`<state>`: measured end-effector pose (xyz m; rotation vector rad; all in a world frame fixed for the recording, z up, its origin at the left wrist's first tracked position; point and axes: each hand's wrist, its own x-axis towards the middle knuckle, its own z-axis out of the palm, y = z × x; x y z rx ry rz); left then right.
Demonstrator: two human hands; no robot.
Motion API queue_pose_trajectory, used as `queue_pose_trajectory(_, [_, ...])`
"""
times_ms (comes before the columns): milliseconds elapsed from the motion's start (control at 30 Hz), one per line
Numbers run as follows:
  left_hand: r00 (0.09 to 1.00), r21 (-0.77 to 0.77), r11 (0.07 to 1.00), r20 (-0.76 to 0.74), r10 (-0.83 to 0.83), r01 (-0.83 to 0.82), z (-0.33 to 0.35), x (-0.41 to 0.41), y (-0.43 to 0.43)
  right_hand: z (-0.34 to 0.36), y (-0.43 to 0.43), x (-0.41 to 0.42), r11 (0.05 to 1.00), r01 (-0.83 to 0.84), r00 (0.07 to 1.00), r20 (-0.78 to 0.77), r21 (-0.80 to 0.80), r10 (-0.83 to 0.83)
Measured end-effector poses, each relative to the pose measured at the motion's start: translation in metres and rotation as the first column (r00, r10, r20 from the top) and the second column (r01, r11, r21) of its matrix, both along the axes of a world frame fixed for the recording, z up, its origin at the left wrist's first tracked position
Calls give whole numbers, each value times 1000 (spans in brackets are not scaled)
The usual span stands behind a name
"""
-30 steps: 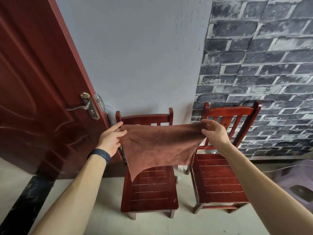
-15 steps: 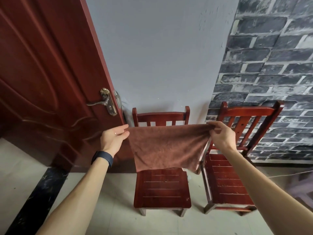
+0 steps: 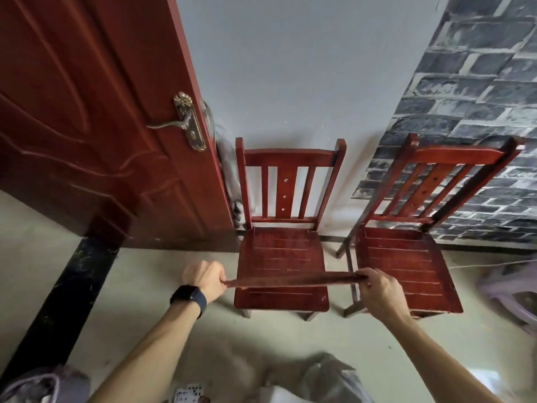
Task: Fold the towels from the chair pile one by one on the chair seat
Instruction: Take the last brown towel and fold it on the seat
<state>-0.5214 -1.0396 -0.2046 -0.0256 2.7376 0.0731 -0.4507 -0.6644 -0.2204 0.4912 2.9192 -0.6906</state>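
**Brown towel held taut above chair seat, pinched at both ends**

Item: one brown towel (image 3: 293, 280), seen almost edge-on as a thin band running straight from one set of fingers to the other. It crosses the front part of the chair seat (image 3: 280, 248). Whether it touches the slats or hangs just above them cannot be told from this angle.

Grip: the left hand (image 3: 203, 282) is curled, and its fingers (image 3: 222, 282) pinch the towel's left end. The right hand (image 3: 380, 295) does the same at the right end, with its fingers (image 3: 366, 279) closed over the edge. A dark wristband (image 3: 189, 296) sits on the left wrist.

Handling, as judged: the cloth is soft, light and limp. It looks flat only because it is under tension and will sag or bunch once that is released. It is not fragile and has enough nap that it is unlikely to slip. The corners are the right hold, and each fold should bring corner to corner so the edges line up.

Surroundings: a second chair (image 3: 406, 263) stands just beyond the right fingers. A red door (image 3: 87, 112) stands well beyond the left fingers, and a pale stool (image 3: 511, 289) is at the far right.
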Motion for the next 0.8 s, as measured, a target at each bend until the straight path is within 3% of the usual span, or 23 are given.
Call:
queue_pose_trajectory(100, [984, -46, 999, 179, -20, 29, -15, 3, -2, -20, 2, 18, 1000, 26, 995, 93, 11, -26])
queue_pose_trajectory(233, [965, 14, 998, 256, 61, -67, -34, -16, 2, -49, 9, 7, 999, 40, 989, 141, -15, -38])
queue_pose_trajectory(500, [946, 69, 969, 241, 216, -239, -137, -116, 22, -141, 15, -113, 998, 19, 962, 274, -66, 0])
queue_pose_trajectory(700, [930, 85, 936, 177, 323, -341, -235, -194, 32, -242, 22, -222, 999, 8, 972, 237, -50, 4])
queue_pose_trajectory(800, [882, 198, 861, 153, 446, -469, -278, -231, 35, -283, 22, -262, 997, 54, 982, 184, -59, -42])
